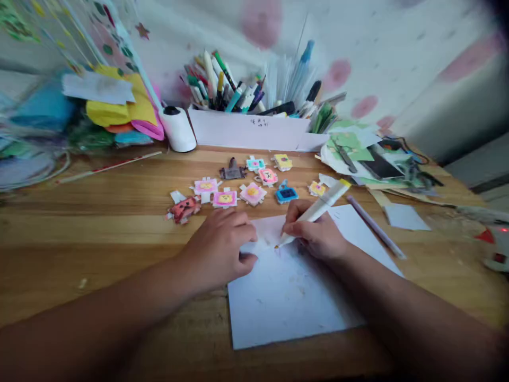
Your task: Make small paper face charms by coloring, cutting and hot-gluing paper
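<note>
A white marker with a yellow end [324,202] is gripped in my right hand [318,233], tilted, its tip down on the white sheet [278,307]. Small orange-brown marks show on the sheet by the tip. At the sheet's upper left edge, my left hand [225,246] lies with its fingers bent but apart; I see nothing held in it. Just beyond the hands lie several small coloured paper cutouts, among them a red one [185,209], a pink-framed one [225,198] and a blue one [286,193].
A white box [246,129] full of pens stands at the back. Left of it is a white roll [180,130]. On the right lie a pale purple stick [376,227], a paper scrap [406,216] and a pile of papers with a phone [382,164]. A glue gun [497,241] sits far right.
</note>
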Tool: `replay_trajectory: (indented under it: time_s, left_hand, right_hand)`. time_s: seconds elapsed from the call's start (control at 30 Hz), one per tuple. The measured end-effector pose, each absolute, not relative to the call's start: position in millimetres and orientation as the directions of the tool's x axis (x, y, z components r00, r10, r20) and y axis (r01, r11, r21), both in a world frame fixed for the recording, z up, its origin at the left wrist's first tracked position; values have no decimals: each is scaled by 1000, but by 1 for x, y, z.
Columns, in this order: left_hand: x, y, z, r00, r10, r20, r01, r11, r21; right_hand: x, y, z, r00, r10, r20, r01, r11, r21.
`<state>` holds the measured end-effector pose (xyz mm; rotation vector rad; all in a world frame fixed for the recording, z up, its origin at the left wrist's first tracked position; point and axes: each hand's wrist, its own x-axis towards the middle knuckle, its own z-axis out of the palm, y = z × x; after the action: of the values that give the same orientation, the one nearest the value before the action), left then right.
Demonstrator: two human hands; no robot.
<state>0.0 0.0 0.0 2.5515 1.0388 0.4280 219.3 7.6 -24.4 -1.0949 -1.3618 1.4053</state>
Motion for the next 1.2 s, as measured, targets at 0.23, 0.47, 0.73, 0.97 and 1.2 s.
replay_trajectory:
  time_s: [0.23,0.47,0.73,0.97,1.2]
  left_hand:
    - [8,-20,19,468,836,287,366,-479,798]
    - [37,-48,4,557,773,-304,-17,377,926]
    - [7,-25,13,407,903,137,361,-297,884]
    - [10,-32,24,710,704,14,495,-513,701]
    - [2,-27,43,801,589,-107,386,-372,844]
  right_hand:
    - [201,-2,-8,-244,851,466,347,525,-777]
    - [191,-15,4,-284,786,549,726,550,-413]
    - [199,-19,3,-277,895,348,-114,329,-937]
    - [197,-26,-5,-478,877,45,-87,4,-996]
    - [198,-33,2,-440,888,136,-159,72,-985]
